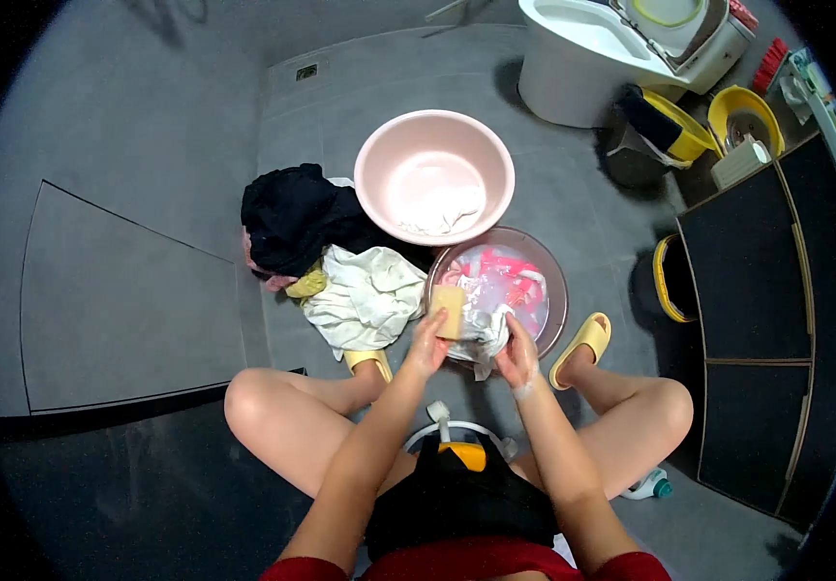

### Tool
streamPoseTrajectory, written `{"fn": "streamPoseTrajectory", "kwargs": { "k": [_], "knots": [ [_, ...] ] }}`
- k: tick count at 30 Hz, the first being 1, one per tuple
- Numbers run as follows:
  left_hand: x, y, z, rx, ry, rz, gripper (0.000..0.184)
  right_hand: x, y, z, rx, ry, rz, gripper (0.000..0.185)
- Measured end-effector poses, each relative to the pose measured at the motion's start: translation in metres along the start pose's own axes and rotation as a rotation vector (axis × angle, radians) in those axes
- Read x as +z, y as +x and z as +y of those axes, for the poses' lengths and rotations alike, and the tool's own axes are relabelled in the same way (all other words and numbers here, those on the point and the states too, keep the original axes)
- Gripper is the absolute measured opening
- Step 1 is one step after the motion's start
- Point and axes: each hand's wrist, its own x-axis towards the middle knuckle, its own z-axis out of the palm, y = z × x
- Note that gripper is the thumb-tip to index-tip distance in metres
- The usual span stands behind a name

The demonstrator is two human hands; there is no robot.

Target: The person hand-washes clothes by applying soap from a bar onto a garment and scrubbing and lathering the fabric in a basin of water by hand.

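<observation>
Red clothing [476,564] lies nearest, at the bottom edge of the head view, with bare knees [665,407] spread either side above it. At the centre, the left hand [426,347] has its fingers clamped on a yellowish bar [448,305], and the right hand's [517,356] fingers close on a white cloth [485,332], covering the near rim of a brownish basin [557,290] that holds pink fabric [500,266] in cloudy water. A pale pink basin [369,201] overlaps its far rim; a laundry heap [364,295] sits left. Upper right stands a toilet [573,82]; far right, a black cabinet [747,295].
</observation>
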Motion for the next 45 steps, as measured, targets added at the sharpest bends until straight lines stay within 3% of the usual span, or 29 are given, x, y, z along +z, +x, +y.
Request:
{"fn": "streamPoseTrajectory", "kwargs": {
  "k": [3,5,8,9,12,13,15,17,19,22,24,26,27,28,30,32,33,34,36,38,39,40,43,44,45],
  "knots": [
    [-0.032,0.016,0.014,0.162,-0.011,0.299,0.03,0.025,-0.015,-0.009,0.042,0.085,0.063,0.023],
    [-0.048,0.017,0.023,0.213,-0.005,0.503,0.029,0.001,-0.006,-0.007,0.065,-0.079,0.107,0.027],
    [-0.086,0.026,0.032,0.341,-0.107,0.34,0.031,-0.007,-0.007,-0.008,0.087,-0.181,0.137,0.033],
    [-0.095,0.029,0.037,0.36,-0.063,0.301,0.042,-0.01,-0.008,-0.008,0.093,-0.185,0.142,0.033],
    [-0.095,0.039,0.035,0.256,0.535,1.067,0.058,0.001,-0.017,-0.012,0.011,-0.364,0.181,0.033],
    [-0.094,0.037,0.032,0.336,0.743,0.976,0.068,0.007,-0.02,-0.014,-0.032,-0.451,0.196,0.033],
    [-0.081,0.044,0.008,0.528,0.937,0.516,0.057,0.008,-0.018,-0.017,-0.088,-0.63,0.093,0.026],
    [-0.003,0.011,0.008,0.357,0.927,0.021,0.054,0.008,-0.019,-0.021,-0.093,-0.675,0.011,0.023],
    [0.024,0.005,-0.008,0.681,1.125,-0.282,0.048,0.016,-0.03,-0.03,-0.052,-0.584,-0.044,0.025],
    [0.038,0.001,0.008,-0.194,1.561,-0.428,0.047,0.031,-0.045,-0.048,-0.072,-0.375,-0.038,0.026],
    [0.035,-0.006,-0.007,-0.094,1.178,-0.372,0.024,0.023,-0.043,-0.052,-0.12,-0.28,-0.032,0.028],
    [0.043,-0.004,-0.017,-0.055,0.759,-0.205,0.022,0.01,-0.033,-0.051,-0.172,-0.134,-0.007,0.031],
    [0.049,-0.002,-0.021,-0.041,0.544,-0.156,0.029,0.003,-0.026,-0.05,-0.158,-0.132,0.065,0.037],
    [0.054,0.0,-0.024,0.038,0.519,-0.14,0.031,-0.006,-0.024,-0.047,-0.162,-0.171,0.093,0.041],
    [0.073,-0.003,-0.029,0.362,0.66,-0.132,0.035,0.003,-0.025,-0.039,-0.168,-0.187,0.174,0.04],
    [0.115,-0.04,-0.029,0.484,0.874,-0.091,0.03,-0.007,-0.017,-0.029,-0.051,-0.193,0.239,0.041],
    [0.115,-0.047,-0.036,0.684,1.212,-0.178,0.024,-0.032,-0.01,-0.017,-0.069,-0.069,0.118,0.041],
    [0.116,-0.054,-0.048,0.803,1.262,-0.281,0.014,-0.045,-0.001,-0.012,-0.057,-0.032,0.09,0.037],
    [0.132,-0.072,-0.045,0.882,1.521,-0.355,0.014,-0.05,0.008,-0.007,-0.031,0.04,0.036,0.031],
    [0.118,-0.042,-0.045,1.012,1.485,-0.14,0.02,-0.016,-0.019,0.016,-0.206,-0.004,0.249,0.03],
    [0.12,-0.031,-0.035,0.996,1.485,-0.034,0.021,0.008,-0.034,0.008,-0.16,-0.342,0.352,0.025],
    [0.121,-0.025,-0.029,0.975,1.484,0.072,0.022,0.011,-0.035,0.008,-0.169,-0.329,0.317,0.025],
    [0.115,-0.029,-0.038,1.178,1.825,0.004,0.026,0.02,-0.043,-0.009,-0.136,-0.448,0.253,0.025],
    [0.131,-0.047,-0.042,1.256,1.713,-0.179,0.026,0.021,-0.047,-0.013,-0.145,-0.268,0.246,0.025],
    [0.132,-0.048,-0.044,1.182,1.655,-0.21,0.025,0.02,-0.051,-0.011,-0.147,-0.083,0.24,0.025]
  ]
}}
